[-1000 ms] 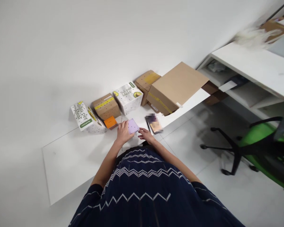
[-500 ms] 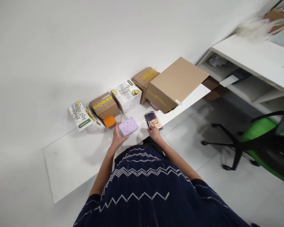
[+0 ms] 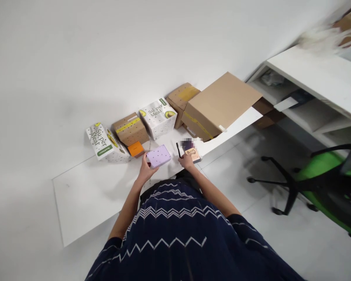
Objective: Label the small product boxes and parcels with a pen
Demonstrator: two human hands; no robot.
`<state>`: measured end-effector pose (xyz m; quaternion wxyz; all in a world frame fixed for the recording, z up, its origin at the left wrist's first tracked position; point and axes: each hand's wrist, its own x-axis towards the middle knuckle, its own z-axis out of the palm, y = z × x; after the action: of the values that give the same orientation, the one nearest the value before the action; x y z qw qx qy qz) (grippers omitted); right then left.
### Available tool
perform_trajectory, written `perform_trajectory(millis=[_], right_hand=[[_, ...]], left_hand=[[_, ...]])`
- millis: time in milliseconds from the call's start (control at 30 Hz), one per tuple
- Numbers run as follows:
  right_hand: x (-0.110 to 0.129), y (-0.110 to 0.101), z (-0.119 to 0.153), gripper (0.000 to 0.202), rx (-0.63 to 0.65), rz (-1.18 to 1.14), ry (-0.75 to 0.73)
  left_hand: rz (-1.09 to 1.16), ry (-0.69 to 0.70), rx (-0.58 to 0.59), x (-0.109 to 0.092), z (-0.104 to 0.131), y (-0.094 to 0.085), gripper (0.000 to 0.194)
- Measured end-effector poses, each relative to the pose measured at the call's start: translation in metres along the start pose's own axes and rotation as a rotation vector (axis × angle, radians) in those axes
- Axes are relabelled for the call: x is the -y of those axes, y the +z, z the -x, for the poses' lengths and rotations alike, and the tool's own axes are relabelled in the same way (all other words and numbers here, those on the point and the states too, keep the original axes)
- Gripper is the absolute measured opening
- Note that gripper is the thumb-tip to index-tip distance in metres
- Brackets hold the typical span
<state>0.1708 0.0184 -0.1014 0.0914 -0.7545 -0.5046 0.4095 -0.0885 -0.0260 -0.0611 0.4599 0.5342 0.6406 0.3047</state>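
A lilac box with small dark dots [image 3: 158, 156] lies near the front edge of the white table. My left hand [image 3: 146, 170] grips its left end, thumb and fingers on either side. Farther right, my right hand [image 3: 187, 160] is closed on a slim black pen-like item [image 3: 178, 149] that sticks up from the fingers. Just beyond that hand lies a small box with a portrait picture [image 3: 194, 153], partly pixelated at its far side. A small orange box [image 3: 136, 149] stands to the left of the lilac one.
Along the wall stand two white Super Meal boxes [image 3: 158, 117] [image 3: 101, 140], brown cartons [image 3: 131, 128] and a large carton [image 3: 224, 103]. A green and black chair [image 3: 318, 171] and a white shelf desk [image 3: 333, 74] are at the right.
The black pen-like item has moved slightly left with my right hand, away from the portrait box, and shows more upright. My left hand stays on the lilac box.
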Motion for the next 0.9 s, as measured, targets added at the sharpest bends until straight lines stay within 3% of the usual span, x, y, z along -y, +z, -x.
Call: perform_trajectory(millis=[100,233,300,367,467,533,600,767,900], right_hand=[[0.006,-0.012,0.025,0.006,-0.01,-0.25,-0.038],[0.021,-0.036,0.058,0.012,-0.158,-0.674,-0.199],[0.034,-0.048,0.068,0.011,-0.212,-0.799,-0.309],[0.049,-0.055,0.073,0.01,-0.211,-0.862,-0.429],[0.071,-0.054,0.073,0.017,-0.133,-0.855,-0.567],[0.083,-0.046,0.068,0.02,-0.059,-0.816,-0.59],[0.092,-0.033,0.061,0.02,-0.028,-0.753,-0.597],[0.098,-0.003,0.04,0.016,-0.093,-0.561,-0.68],[0.092,0.004,0.033,0.014,-0.131,-0.511,-0.755]], left_hand=[[0.036,0.038,0.017,0.0,-0.005,0.001,0.108],[0.002,0.082,0.049,-0.001,-0.012,0.005,0.109],[-0.08,0.15,-0.003,-0.003,-0.009,0.007,0.11],[-0.206,0.28,-0.143,-0.009,-0.003,0.008,0.104],[-0.359,0.548,-0.343,-0.023,0.008,0.013,0.064],[-0.404,0.706,-0.376,-0.032,0.012,0.019,0.03],[-0.429,0.797,-0.358,-0.036,0.01,0.027,0.012],[-0.487,0.858,-0.29,-0.022,-0.004,0.043,0.017],[-0.508,0.853,-0.305,-0.009,-0.009,0.048,0.021]])
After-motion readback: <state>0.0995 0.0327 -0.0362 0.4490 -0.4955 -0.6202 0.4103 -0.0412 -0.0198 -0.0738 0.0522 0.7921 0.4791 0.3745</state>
